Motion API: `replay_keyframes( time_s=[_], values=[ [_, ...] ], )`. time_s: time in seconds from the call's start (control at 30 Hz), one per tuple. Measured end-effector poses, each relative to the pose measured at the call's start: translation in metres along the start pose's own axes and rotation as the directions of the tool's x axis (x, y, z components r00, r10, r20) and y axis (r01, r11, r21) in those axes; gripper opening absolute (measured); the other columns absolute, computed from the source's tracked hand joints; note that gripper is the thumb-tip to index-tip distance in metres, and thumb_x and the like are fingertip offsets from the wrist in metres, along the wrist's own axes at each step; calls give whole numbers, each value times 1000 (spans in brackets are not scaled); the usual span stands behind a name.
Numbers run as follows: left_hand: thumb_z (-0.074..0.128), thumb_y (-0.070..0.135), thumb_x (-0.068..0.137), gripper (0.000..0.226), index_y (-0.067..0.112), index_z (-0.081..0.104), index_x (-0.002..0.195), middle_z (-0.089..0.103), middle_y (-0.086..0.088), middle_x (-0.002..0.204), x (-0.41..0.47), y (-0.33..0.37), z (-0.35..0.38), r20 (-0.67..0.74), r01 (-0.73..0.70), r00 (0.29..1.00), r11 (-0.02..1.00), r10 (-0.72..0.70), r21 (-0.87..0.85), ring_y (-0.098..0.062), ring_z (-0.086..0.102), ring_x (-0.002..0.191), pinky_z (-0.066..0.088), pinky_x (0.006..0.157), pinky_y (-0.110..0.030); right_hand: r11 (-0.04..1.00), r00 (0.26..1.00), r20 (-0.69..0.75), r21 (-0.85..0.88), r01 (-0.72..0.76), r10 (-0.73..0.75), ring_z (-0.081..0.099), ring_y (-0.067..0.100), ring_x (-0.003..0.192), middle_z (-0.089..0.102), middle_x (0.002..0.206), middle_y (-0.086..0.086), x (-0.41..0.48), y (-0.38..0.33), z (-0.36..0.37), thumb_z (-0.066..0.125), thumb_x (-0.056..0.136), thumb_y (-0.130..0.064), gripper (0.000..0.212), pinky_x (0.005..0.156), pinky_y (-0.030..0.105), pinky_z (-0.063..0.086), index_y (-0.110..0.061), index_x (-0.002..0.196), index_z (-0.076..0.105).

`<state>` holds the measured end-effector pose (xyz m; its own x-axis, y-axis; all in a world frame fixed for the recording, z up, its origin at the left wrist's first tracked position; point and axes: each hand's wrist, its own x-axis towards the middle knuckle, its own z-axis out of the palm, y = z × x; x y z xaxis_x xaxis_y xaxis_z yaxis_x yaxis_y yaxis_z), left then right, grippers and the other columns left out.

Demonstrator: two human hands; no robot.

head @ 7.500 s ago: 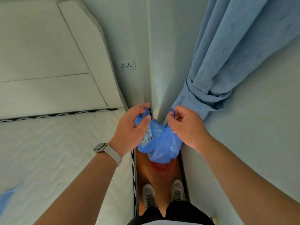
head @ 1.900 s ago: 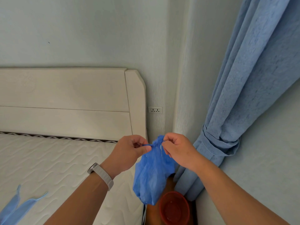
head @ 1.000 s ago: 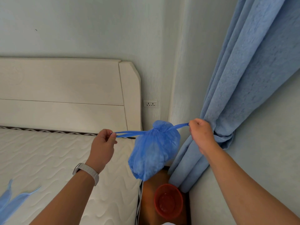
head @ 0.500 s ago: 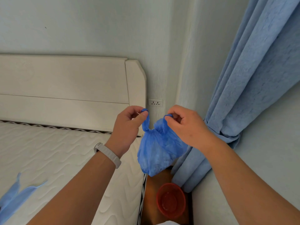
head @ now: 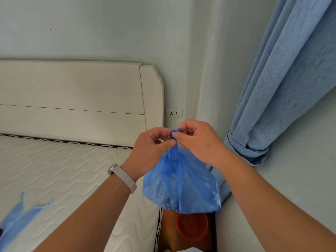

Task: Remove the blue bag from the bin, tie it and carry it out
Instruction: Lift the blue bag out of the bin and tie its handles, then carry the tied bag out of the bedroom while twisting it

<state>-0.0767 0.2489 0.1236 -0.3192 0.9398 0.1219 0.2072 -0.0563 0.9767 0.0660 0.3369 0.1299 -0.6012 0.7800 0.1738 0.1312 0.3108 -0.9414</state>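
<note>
Two hands meet above the red bin (head: 191, 226), which sits on the floor between mattress and wall. Left of the bin, a pale blue cloth (head: 20, 217) lies on the mattress (head: 63, 170). The left hand (head: 151, 150), its wrist wearing a white watch (head: 122, 177), pinches the blue bag (head: 181, 186) at its twisted neck. The bag hangs clear over the bin. The right hand (head: 197, 140) grips the bag's top ends, seemingly a knot. Right of the bin hangs a blue curtain (head: 283, 88).

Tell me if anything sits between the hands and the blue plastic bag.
Nothing does. The left hand and right hand both pinch the twisted neck of the blue plastic bag, which hangs above the red bin.
</note>
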Motion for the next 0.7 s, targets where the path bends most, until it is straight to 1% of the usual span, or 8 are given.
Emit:
replay_keyframes(
  time_s=[0.07, 0.13, 0.27, 0.33, 0.43, 0.53, 0.63, 0.7],
  values=[
    [71, 21, 75, 18, 13, 73, 90, 70, -22, 90, -1, -1, 0, -24, 8, 1000, 1000, -7, 15, -42, 64, 82, 50, 81, -62, 1000, 999, 42, 9, -18, 17, 55, 7, 55, 63, 60, -9, 2, 2, 1, 73, 75, -30, 7, 56, 34, 50, -29, 70, 67],
    [71, 22, 76, 16, 13, 73, 88, 71, -23, 90, -2, 0, 0, -53, 16, 998, 1000, -15, 4, -45, 65, 87, 51, 82, -61, 1000, 999, 46, -7, -7, 8, 55, 6, 57, 64, 62, -9, 2, 4, 1, 71, 67, -44, 17, 56, 27, 49, -30, 75, 67],
    [67, 11, 82, 9, 18, 72, 84, 71, -16, 84, -5, 3, -8, -130, -1, 992, 1000, 0, -7, -23, 65, 78, 53, 82, -50, 953, 993, 79, -284, 107, -88, 58, -3, 80, 63, 85, -19, -3, 20, 1, 63, 70, -57, 23, 70, 20, 47, -44, 88, 59],
    [66, 5, 84, 15, 19, 71, 82, 70, -7, 80, -8, 6, -13, -154, -2, 988, 1000, -1, -21, -14, 64, 75, 53, 77, -37, 917, 980, 169, -364, 162, -106, 52, -9, 100, 56, 103, -29, -10, 29, 4, 60, 75, -57, 32, 82, 14, 41, -49, 106, 55],
    [65, 4, 84, 13, 16, 71, 84, 69, -5, 80, -17, 12, -21, -172, -5, 985, 999, -4, -48, -11, 64, 75, 53, 75, -25, 926, 961, 239, -313, 212, -140, 50, -6, 112, 50, 116, -31, -23, 43, 13, 61, 80, -51, 43, 94, 12, 36, -46, 121, 51],
    [65, 4, 84, 11, 14, 71, 85, 69, -3, 80, -30, 18, -30, -205, 0, 979, 996, -19, -90, -12, 64, 76, 53, 74, -23, 927, 953, 270, -304, 220, -138, 48, -6, 115, 48, 121, -31, -33, 53, 24, 60, 82, -48, 48, 98, 17, 36, -43, 128, 49],
    [66, 7, 83, 12, 17, 73, 84, 71, -2, 78, -47, 21, -39, -230, 18, 972, 993, -44, -117, -12, 66, 75, 53, 69, -21, 915, 947, 292, -332, 229, -130, 47, -8, 113, 49, 120, -29, -41, 55, 36, 58, 83, -51, 46, 93, 17, 37, -45, 127, 48],
    [67, 11, 81, 8, 17, 73, 83, 71, -11, 80, -59, 23, -42, -242, 34, 968, 992, -64, -124, -15, 66, 77, 55, 71, -27, 908, 938, 309, -330, 258, -155, 49, -5, 111, 50, 119, -26, -47, 53, 48, 57, 84, -51, 45, 92, 16, 37, -43, 127, 49]
  ],
)
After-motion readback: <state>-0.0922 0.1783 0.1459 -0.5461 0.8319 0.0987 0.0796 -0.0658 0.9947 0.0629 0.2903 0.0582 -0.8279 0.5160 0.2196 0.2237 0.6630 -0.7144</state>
